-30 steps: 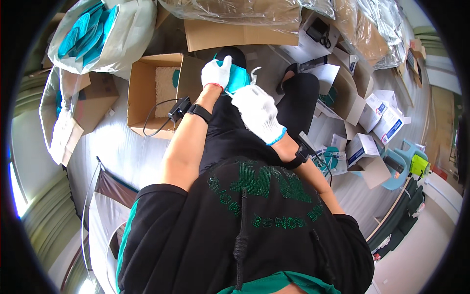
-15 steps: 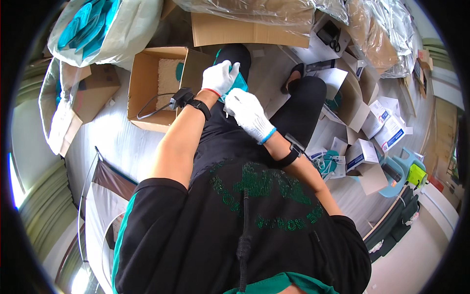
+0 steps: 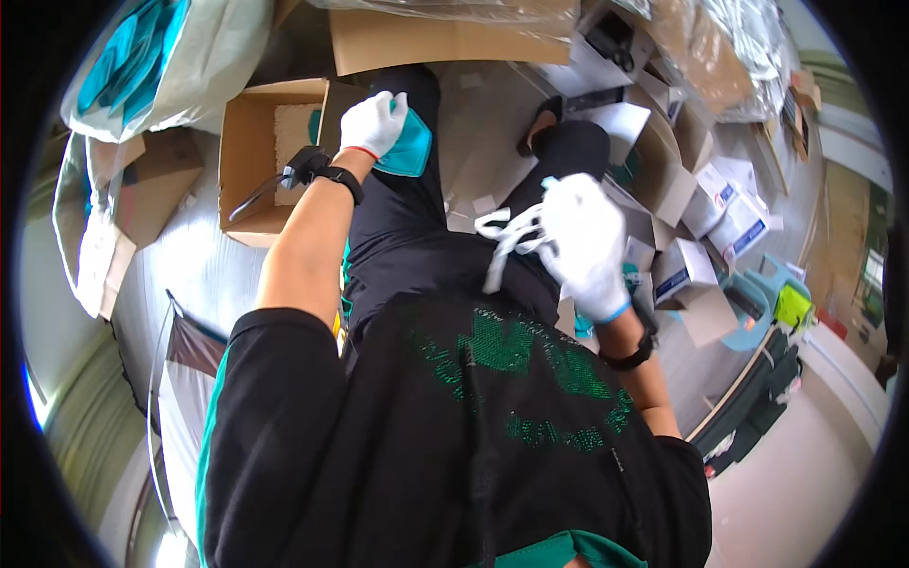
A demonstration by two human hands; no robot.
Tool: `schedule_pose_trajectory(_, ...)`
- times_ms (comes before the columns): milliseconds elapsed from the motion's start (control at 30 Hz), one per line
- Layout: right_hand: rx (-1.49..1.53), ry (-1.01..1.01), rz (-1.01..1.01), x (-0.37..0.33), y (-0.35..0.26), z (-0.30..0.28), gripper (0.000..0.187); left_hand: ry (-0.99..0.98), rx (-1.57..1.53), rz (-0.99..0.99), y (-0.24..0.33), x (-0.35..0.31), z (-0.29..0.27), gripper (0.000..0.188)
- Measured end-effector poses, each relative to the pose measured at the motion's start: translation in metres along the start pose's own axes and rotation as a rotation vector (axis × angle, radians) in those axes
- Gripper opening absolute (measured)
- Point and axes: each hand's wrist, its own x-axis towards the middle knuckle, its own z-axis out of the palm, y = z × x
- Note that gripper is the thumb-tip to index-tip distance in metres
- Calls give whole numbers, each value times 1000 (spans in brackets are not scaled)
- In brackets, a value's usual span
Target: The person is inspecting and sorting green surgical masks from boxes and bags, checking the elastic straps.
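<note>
Teal mask (image 3: 409,150) at eleven o'clock, pinched near its edge in left hand (image 3: 372,126), likely to stay flat; white cords (image 3: 511,235) (loosely looped) bunched in right hand (image 3: 582,244) at two o'clock, presumably against tangling.

A flat, angular teal piece (image 3: 409,150), shaped like a mask, is pinched along its upper left edge by the gloved left hand (image 3: 374,125), broad face showing, tilted. Well apart to its lower right, narrow white straps (image 3: 511,235) dangle in loose, slightly blurred loops beside the gloved right hand (image 3: 585,241).
</note>
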Motion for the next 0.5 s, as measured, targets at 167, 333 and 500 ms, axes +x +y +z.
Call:
schedule_pose_trajectory(167, -7, 131, 283, -85, 89, 18, 22, -103, -40, -127, 32, 4, -26, 45)
schedule_pose_trajectory(333, 1042, 264, 1140, -92, 71, 78, 23, -282, -203, -177, 51, -30, -40, 33)
schedule_pose_trajectory(500, 813, 198, 996, -91, 64, 90, 32, -92, -206, -107, 35, -25, -108, 20)
